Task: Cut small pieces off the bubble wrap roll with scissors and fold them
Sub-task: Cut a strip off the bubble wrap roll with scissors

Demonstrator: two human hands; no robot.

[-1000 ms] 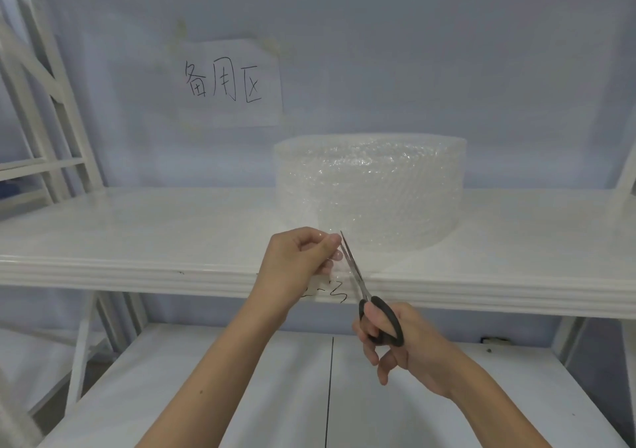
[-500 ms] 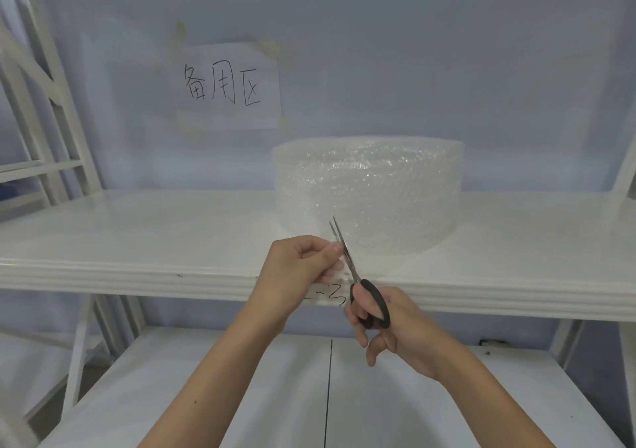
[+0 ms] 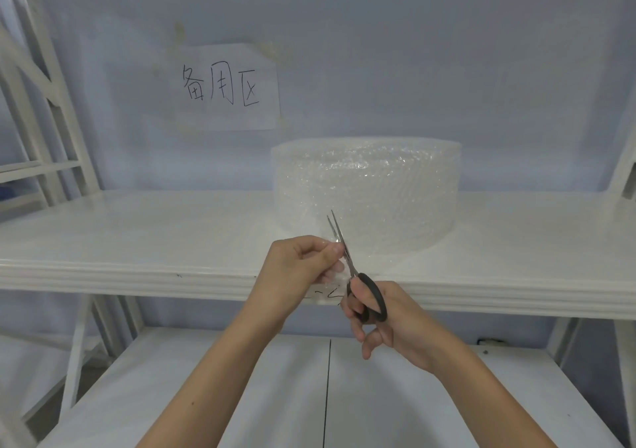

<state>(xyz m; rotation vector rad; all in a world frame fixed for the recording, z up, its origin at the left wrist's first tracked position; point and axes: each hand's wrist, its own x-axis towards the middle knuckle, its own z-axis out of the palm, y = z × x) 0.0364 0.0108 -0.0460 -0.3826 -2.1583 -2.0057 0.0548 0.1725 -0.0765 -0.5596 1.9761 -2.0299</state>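
On a white shelf (image 3: 137,241) at chest height, a wide roll of clear bubble wrap (image 3: 371,189) is standing on its flat end, near the front edge and against a pale blue wall. A loose flap of the wrap is reaching forward from the roll's lower front toward the person.

The left hand (image 3: 303,268) is pinching that flap, its grip clenched on the thin plastic between thumb and fingertips just over the shelf's front edge. The right hand (image 3: 389,320) is holding a pair of scissors (image 3: 358,275) with black handles, its grip closed through the loops. The metal blades are pointing up and slightly left, standing just beside the left fingertips and passing into the flap; they are nearly together, with only a narrow gap showing at the tips.

Behind the roll and to its left, a white paper sign (image 3: 225,86) with handwritten black characters is hanging on the wall. Below the hands, a lower white shelf (image 3: 241,396) is lying flat, with a dark seam running down its middle. White frame posts are standing at both sides.
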